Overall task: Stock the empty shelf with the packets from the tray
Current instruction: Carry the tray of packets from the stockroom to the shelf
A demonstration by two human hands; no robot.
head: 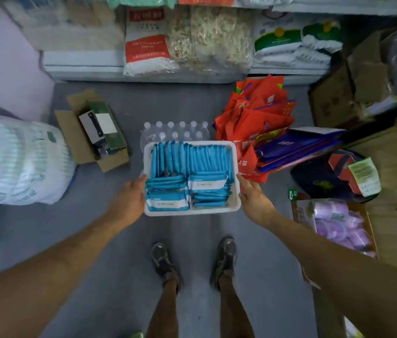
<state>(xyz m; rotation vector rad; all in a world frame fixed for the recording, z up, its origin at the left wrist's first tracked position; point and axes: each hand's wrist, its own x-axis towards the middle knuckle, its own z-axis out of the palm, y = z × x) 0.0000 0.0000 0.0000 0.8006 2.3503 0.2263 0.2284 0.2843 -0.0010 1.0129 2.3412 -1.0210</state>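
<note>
tray [191,212]: white plastic, rectangular, held over grey floor [109,230] above a bottled-water pack [175,131], facing the shelf [82,67] | packets [168,190]: blue with white label band, far rows upright on edge, near stacks flat, tray full | hands: left hand [130,195] grips left rim, right hand [253,195] grips right rim

Packets [187,176] in tray [192,212], bottle pack [175,130] behind it, open box [90,142] left, bags [253,118] right, shelf [82,65] beyond.
</note>
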